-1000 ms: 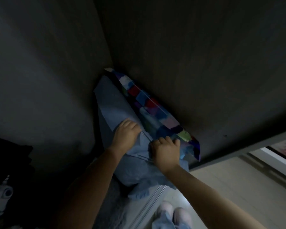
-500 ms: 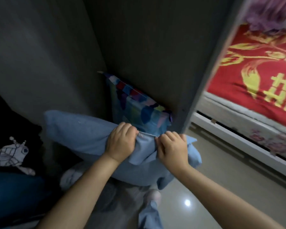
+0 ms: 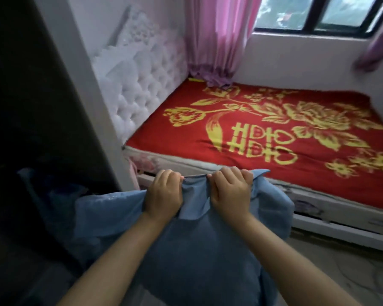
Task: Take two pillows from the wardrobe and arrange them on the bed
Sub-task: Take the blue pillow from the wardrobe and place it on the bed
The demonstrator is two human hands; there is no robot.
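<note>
1. Pillow [image 3: 186, 250], the blue one, hung in front of the person in the head view, out of the dark wardrobe [image 3: 31, 129] where it was a second before.
2. Left hand [image 3: 164, 195] and right hand [image 3: 230, 193] were both closed tight on its top edge, side by side.
3. Bed [image 3: 274, 133] with the red cover now lay just ahead, with no pillow on it, so I judge the first carry was nearly done; the second pillow was not visible.
</note>
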